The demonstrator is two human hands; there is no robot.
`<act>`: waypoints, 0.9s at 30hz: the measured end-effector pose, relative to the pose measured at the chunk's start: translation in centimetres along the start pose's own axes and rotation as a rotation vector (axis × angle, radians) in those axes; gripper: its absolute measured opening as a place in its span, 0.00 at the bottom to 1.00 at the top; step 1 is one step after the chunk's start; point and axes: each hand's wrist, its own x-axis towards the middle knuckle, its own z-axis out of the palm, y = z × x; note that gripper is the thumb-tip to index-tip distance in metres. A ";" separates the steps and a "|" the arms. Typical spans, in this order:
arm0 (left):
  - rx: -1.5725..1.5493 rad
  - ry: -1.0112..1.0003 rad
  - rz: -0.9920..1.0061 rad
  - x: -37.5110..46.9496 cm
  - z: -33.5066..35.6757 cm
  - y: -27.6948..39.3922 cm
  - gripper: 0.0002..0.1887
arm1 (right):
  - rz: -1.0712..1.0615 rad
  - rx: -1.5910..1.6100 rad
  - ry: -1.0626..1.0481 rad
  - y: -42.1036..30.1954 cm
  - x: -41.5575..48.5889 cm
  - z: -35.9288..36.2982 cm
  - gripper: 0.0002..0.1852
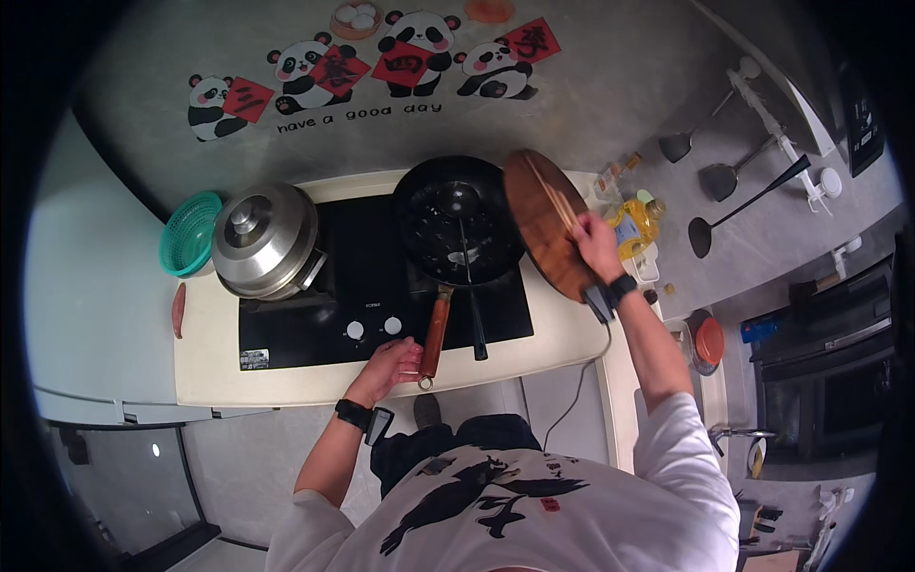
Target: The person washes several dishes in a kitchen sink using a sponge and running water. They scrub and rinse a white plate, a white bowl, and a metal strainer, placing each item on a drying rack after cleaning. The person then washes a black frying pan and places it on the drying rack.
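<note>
A black wok (429, 236) sits on the right side of the black cooktop (322, 350), its reddish wooden handle (436, 332) pointing towards me. Inside the wok rests the bowl of a black ladle (477, 322), whose long handle reaches over the rim. My left hand (393, 368) is at the left side of the wok handle, fingertips meeting it; whether they grip is hidden. My right hand (597, 243) grips a round wooden lid (550, 250) near a pale wooden strip across its face. The lid is tilted beside the wok's right rim.
A lidded steel pot (261, 250) stands on the left burner. Left of it are a green plastic basket (187, 239) and a sweet potato-like root (179, 312). An oil bottle (634, 229) stands at the right. Spatulas (718, 182) and another ladle (700, 236) hang from a rail.
</note>
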 end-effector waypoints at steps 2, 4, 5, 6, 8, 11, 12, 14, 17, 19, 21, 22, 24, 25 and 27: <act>-0.005 -0.033 -0.019 0.6 0.5 0.4 0.19 | 0.069 -0.030 0.041 3.0 -4.2 -0.9 0.07; 0.013 -0.068 -0.034 1.1 1.2 0.8 0.19 | 0.159 -0.026 0.063 5.4 -8.5 -0.6 0.07; 0.032 -0.082 -0.041 1.2 1.6 1.0 0.18 | 0.244 0.024 0.068 6.5 -10.6 -0.2 0.06; 0.048 -0.107 -0.032 1.3 2.0 1.3 0.18 | 0.299 -0.004 0.074 7.3 -12.3 0.5 0.05; 0.050 -0.096 -0.062 1.6 2.8 1.6 0.19 | 0.312 -0.106 0.098 8.8 -15.3 1.9 0.05; 0.030 -0.075 -0.060 2.1 4.2 2.0 0.18 | 0.323 -0.210 0.118 9.9 -18.0 4.9 0.07; 0.042 -0.056 -0.051 2.4 4.6 2.0 0.17 | 0.290 -0.244 0.123 10.0 -18.4 6.0 0.07; 0.076 -0.012 -0.047 2.8 5.4 2.0 0.15 | 0.306 -0.300 0.106 10.1 -18.9 8.1 0.08; 0.165 0.052 -0.077 3.5 6.4 1.8 0.14 | 0.369 -0.325 0.032 10.0 -18.3 10.0 0.10; 0.246 0.088 -0.086 3.8 6.8 1.7 0.13 | 0.371 -0.325 0.035 9.9 -17.5 10.2 0.10; 0.264 0.125 -0.062 3.8 6.9 1.7 0.12 | 0.393 -0.286 0.016 9.7 -16.9 9.7 0.11; 0.284 0.125 -0.042 3.6 6.8 1.8 0.11 | 0.402 -0.230 -0.017 9.6 -16.7 9.3 0.14; 0.324 0.163 -0.038 3.2 6.7 2.3 0.09 | 0.393 -0.167 0.006 9.2 -17.1 8.3 0.20; 0.323 0.126 -0.017 2.9 6.7 2.6 0.09 | 0.348 -0.157 0.072 9.0 -17.6 7.7 0.22; 0.332 0.125 -0.007 2.0 6.6 3.1 0.10 | 0.304 -0.102 0.167 8.5 -19.4 6.8 0.25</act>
